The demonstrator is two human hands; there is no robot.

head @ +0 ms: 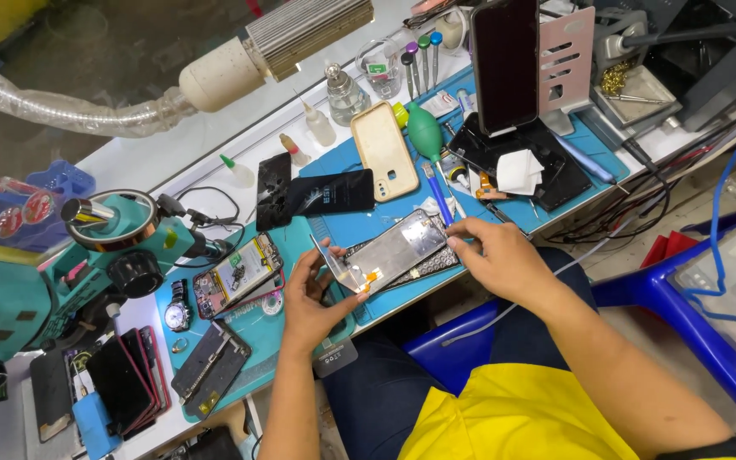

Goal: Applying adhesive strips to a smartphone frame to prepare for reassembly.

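Both hands pinch a bare silvery metal phone frame (395,250), left hand (321,298) at seven o'clock, right hand (504,255) at three; apparently stripped, nothing yet refitted.

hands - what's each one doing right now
Left hand: pinching a thin metal strip by the phone frame.
Right hand: fingers closed on the frame's upper end.

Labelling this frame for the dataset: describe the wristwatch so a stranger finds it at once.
Start at the big teal microscope on the left of the bench. Just right of its base, at the near-left corner of the blue work mat, lies the wristwatch, beside an opened phone. It is the only round-faced, metal-banded thing among flat rectangular phone parts.
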